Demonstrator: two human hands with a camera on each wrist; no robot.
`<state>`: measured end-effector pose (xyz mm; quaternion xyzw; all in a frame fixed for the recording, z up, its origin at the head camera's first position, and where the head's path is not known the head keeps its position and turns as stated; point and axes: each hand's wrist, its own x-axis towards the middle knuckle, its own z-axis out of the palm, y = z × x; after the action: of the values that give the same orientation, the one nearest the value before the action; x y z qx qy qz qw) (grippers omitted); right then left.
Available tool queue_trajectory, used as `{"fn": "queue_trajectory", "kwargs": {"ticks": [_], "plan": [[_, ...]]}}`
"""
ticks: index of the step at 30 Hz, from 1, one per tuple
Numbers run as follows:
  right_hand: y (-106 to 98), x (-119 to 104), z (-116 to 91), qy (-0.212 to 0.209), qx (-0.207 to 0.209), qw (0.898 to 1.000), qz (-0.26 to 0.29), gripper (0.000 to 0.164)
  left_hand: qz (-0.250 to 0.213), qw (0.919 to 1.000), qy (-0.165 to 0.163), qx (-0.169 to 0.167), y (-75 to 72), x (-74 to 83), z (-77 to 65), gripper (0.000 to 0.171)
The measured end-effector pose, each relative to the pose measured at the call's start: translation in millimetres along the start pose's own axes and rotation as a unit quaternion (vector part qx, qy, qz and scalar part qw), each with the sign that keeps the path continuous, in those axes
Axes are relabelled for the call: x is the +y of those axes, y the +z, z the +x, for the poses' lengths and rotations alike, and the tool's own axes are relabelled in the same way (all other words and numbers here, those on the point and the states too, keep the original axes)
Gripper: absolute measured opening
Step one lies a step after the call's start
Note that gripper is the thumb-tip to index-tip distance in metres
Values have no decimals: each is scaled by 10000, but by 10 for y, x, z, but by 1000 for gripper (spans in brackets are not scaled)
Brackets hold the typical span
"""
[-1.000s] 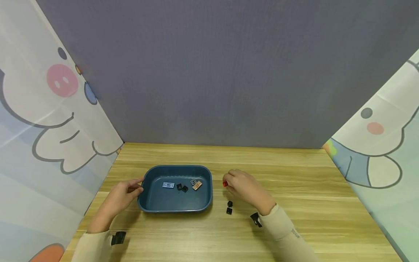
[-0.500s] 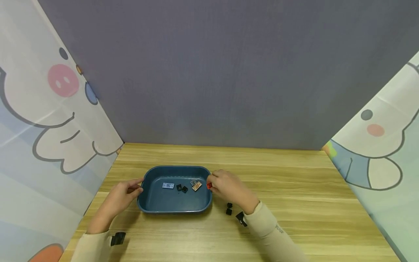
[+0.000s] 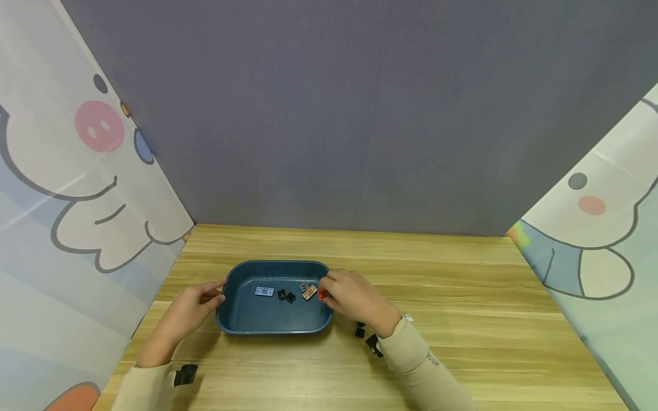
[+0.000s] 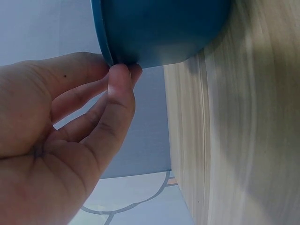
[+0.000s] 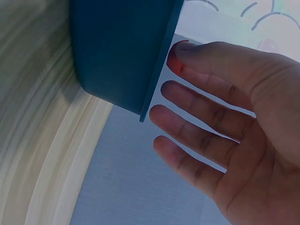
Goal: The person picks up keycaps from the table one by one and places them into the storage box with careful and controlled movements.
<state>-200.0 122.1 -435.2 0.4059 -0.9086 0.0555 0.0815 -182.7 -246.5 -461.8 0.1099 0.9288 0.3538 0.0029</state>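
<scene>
Smoothly rounded blue tray (image 3: 275, 319), pinched red piece (image 3: 322, 294), streaky wooden table (image 3: 478, 297)

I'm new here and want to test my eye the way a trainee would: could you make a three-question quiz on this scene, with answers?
1. True or false: the left hand touches the blue tray.
2. What colour is the piece pinched by the right hand: A, pale blue; B, red; C, tan?
3. How many black pieces lie inside the tray?

Key: 1. True, at its rim. 2. B, the red piece. 3. Two.
</scene>
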Motion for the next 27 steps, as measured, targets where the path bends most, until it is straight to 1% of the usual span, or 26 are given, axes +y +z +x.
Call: {"fn": "queue_trajectory", "kwargs": {"ticks": [10, 17, 22, 27], "plan": [[19, -11, -3, 37, -27, 10000, 59, 19, 36, 10000, 1, -21, -4, 1, 3, 39], [5, 16, -18, 146, -105, 9996, 236, 22, -14, 10000, 35, -53, -11, -9, 14, 40], [-31, 44, -80, 209, -9, 9993, 313, 21, 18, 10000, 49, -50, -16, -16, 20, 39], [-84, 69, -188, 300, 62, 9992, 256, 21, 43, 10000, 66, -48, -17, -24, 29, 39]]}}
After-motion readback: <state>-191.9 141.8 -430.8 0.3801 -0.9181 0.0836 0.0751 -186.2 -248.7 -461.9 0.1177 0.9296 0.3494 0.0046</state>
